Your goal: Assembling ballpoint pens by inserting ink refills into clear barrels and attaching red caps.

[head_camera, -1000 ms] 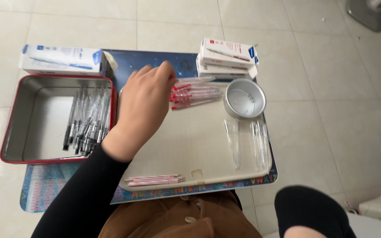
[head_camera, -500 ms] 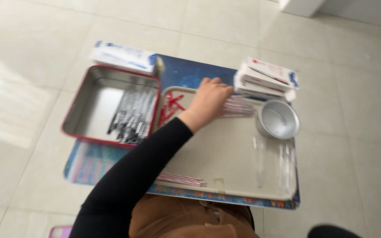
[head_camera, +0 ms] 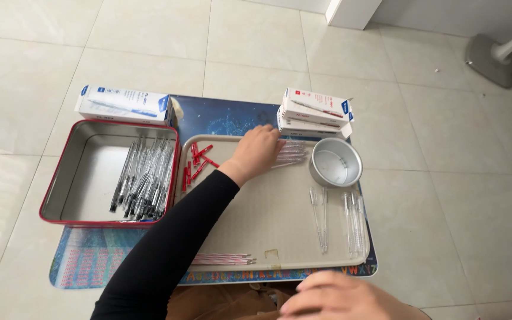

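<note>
My left hand [head_camera: 258, 152], in a black sleeve, reaches across the beige tray [head_camera: 280, 231] to its far edge. Its fingertips cover the left ends of a small bundle of clear pen tubes [head_camera: 293, 153] lying on the tray. Left of the hand lies a scatter of small red caps [head_camera: 197, 163]. My right hand [head_camera: 339, 297] sits blurred at the bottom edge of the picture, close to my lap, fingers curled, with nothing visible in it.
A red-rimmed metal tin [head_camera: 84, 178] holding several black-tipped pens stands to the left. A round metal bowl [head_camera: 335, 163], clear pen barrels [head_camera: 336, 219], pink-striped refills [head_camera: 220, 259], white boxes [head_camera: 315, 111] [head_camera: 122, 104] and a blue mat [head_camera: 226, 115] are also here. Tiled floor lies all around.
The view has shifted and steadied. My left hand stays on the tube bundle at the tray's far edge; the red caps now show beside it. My right hand has come into view.
</note>
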